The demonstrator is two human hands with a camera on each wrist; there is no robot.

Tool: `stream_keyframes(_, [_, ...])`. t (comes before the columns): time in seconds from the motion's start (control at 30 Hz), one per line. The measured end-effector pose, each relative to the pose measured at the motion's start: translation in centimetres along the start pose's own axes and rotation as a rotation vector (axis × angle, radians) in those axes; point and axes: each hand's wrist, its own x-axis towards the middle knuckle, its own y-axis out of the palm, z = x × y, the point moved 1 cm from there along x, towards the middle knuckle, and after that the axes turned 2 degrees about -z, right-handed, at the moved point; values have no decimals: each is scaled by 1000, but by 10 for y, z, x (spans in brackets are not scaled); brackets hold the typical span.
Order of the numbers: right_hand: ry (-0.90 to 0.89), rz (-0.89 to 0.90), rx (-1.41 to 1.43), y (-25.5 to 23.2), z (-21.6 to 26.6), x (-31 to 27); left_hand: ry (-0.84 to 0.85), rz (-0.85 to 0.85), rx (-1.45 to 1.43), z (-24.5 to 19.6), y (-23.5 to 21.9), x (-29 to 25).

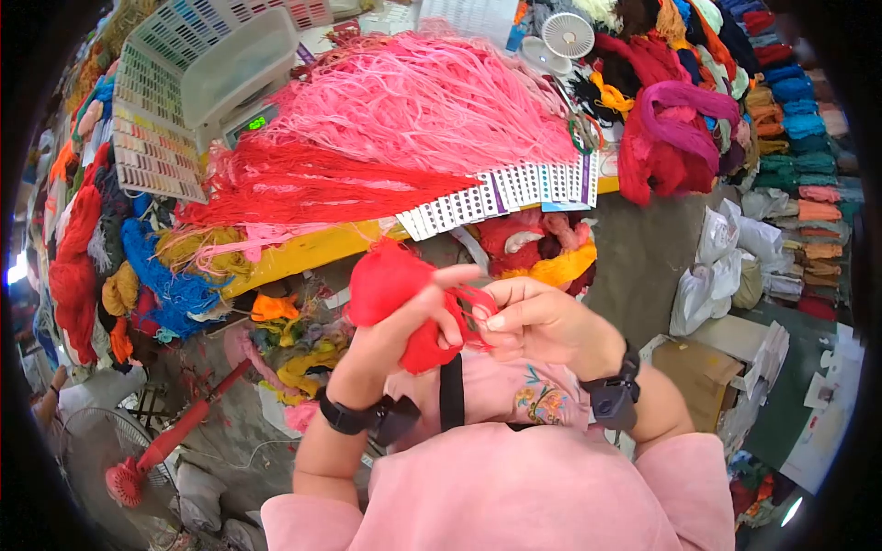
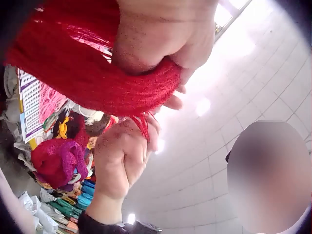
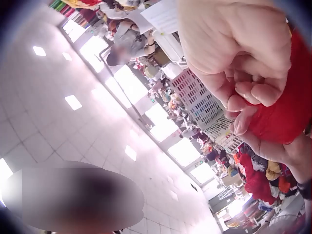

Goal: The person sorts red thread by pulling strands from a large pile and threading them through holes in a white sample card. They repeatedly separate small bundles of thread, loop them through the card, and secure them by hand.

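A person in a pink shirt point(image 1: 542, 487) holds a fat, bright red bundle of soft yarn point(image 1: 390, 283) in front of the chest, just off the near edge of the long tabletop with a yellow edge point(image 1: 308, 255). The left hand point(image 1: 401, 323) has its grip wrapped round the bundle, with one finger sticking out straight. The right hand point(image 1: 549, 323) is right beside it, and its grip is pinching some thin, loose red strands point(image 1: 470, 308) that hang from the bundle.

On the tabletop is a big heap of pink yarn point(image 1: 413, 101), with a long spread of red yarn point(image 1: 322, 184) next to it. White cards with dark dots point(image 1: 501, 191) lie in a row along the edge. Farther back are a see-through plastic tub point(image 1: 241, 69) and a small round white fan point(image 1: 568, 35). A twisted purple hank of yarn point(image 1: 684, 115) lies on the right, on dark red yarn point(image 1: 648, 165).
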Motion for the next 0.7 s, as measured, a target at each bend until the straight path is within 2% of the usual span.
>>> stream_keyframes(0.03, [-21,-160,-336,5,7,-6,129,46,257,3,5,12])
stream_keyframes(0.07, [-38,-316,-676,7,15,-11,124,46,254,-3,2,19])
stream_keyframes(0.1, [-112,-444,-1152,2,28,-18,-60,19,231,-11,-3,24])
stream_keyframes(0.13, [-112,-442,-1150,-1,35,-21,-246,-8,208,-16,-7,28])
stream_keyframes(0.2, [-224,-321,-1165,-7,52,-27,-239,-207,10,-20,-12,38])
stream_keyframes(0.23, [-265,-260,-933,-9,64,-31,-216,-181,-48,-22,-30,46])
stream_keyframes(0.27, [-464,-23,-839,-23,79,-31,-194,-160,-107,-21,-58,53])
stream_keyframes(0.33, [-558,-59,-125,-43,110,-41,-7,-179,-996,-10,-119,54])
stream_keyframes(0.4, [-654,-29,113,-93,151,-56,174,-130,-1158,3,-196,37])
stream_keyframes(0.43, [-741,-127,66,-126,175,-65,257,-325,-968,13,-257,15])
stream_keyframes(0.47, [-827,-231,18,-160,201,-77,331,-510,-768,21,-295,-4])
stream_keyframes(0.53, [-972,-578,42,-227,254,-114,256,-1270,-265,7,-279,-16])
stream_keyframes(0.57, [-994,-760,-105,-257,289,-145,324,-1350,-180,2,-274,-18])
stream_keyframes(0.6, [-1106,-777,-421,-307,329,-196,392,-1431,-95,-4,-272,-20])
stream_keyframes(0.63, [-1236,-692,-405,-337,361,-243,428,-1371,-259,-12,-275,-15])
stream_keyframes(0.67, [-1349,-818,-338,-329,373,-247,469,-1304,-424,-19,-285,-11])
stream_keyframes(0.7, [-1459,-948,-266,-320,381,-247,478,-642,-726,-18,-298,-12])
